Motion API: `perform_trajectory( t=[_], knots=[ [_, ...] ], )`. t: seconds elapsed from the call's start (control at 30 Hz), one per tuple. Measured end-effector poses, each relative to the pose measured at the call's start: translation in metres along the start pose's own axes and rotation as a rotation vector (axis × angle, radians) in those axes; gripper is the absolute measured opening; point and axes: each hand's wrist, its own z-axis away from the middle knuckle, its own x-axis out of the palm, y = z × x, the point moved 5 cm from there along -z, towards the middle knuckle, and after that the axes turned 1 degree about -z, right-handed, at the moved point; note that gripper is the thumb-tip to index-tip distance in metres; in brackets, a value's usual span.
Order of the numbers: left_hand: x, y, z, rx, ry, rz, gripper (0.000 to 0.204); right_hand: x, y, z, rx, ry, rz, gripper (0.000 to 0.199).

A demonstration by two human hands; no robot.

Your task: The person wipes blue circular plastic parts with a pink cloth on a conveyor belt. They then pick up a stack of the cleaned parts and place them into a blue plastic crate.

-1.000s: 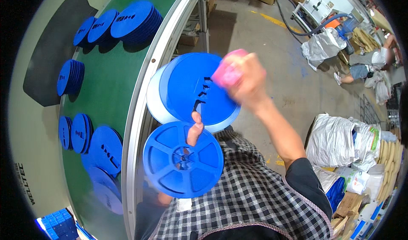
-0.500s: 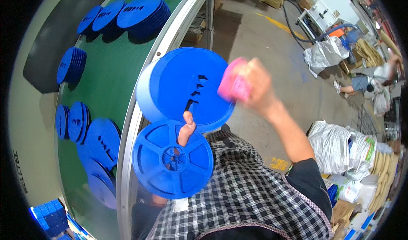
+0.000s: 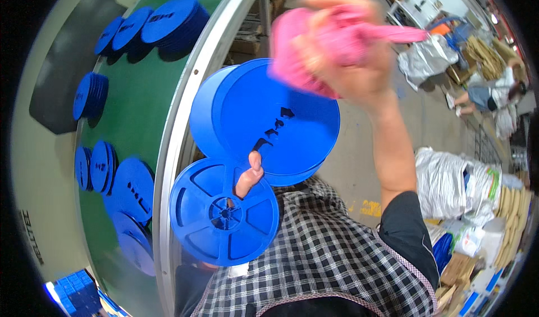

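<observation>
My left hand (image 3: 249,181) is closed around blue plastic discs, with its thumb showing through a spoked blue reel disc (image 3: 197,239). The thumb tip reaches the lower edge of a large slotted blue disc (image 3: 247,112); the rest of the hand is hidden. How the two discs join, I cannot tell. My right hand (image 3: 373,76), blurred, is closed on a bunched pink cloth (image 3: 297,50) above the upper right edge of the large disc. From this view I cannot tell whether cloth and disc touch.
On my left runs a green conveyor belt (image 3: 132,87) with a metal side rail (image 3: 178,106). Several stacks of blue discs (image 3: 171,22) stand on it. Blue crates (image 3: 77,292) are at lower left. White sacks (image 3: 441,185) lie on my right, and a person (image 3: 484,95) is farther off.
My right hand has swung up, carrying the pink cloth with it. The large blue disc has shifted right in view and tilted slightly. My left hand keeps its grip.
</observation>
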Motion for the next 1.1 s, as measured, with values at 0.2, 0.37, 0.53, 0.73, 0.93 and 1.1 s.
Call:
perform_trajectory(
  t=[0.2,0.37,0.53,0.73,0.93,1.1],
  knots=[
    [0.009,-0.004,-0.002,-0.001,-0.02,0.019,0.03,0.036,0.004,0.039,-0.181,-0.347,0.104,0.054],
    [-0.013,-0.004,0.003,-0.03,0.037,0.063,0.03,0.027,-0.062,0.146,-0.026,-0.49,-0.129,0.047],
    [-0.024,-0.002,0.006,-0.038,0.068,0.077,0.031,0.004,-0.062,0.144,0.605,-0.275,-0.376,0.048],
    [-0.016,-0.004,0.005,-0.032,0.032,0.102,0.032,-0.036,-0.02,0.115,1.146,-0.173,-0.642,0.076],
    [-0.007,-0.009,0.003,-0.038,-0.038,0.196,0.032,-0.023,-0.023,0.132,1.182,-0.478,-0.487,0.095],
    [-0.013,-0.008,0.002,-0.096,-0.091,0.414,0.033,-0.02,-0.033,0.13,1.156,-0.377,-0.588,0.098]
  ],
)
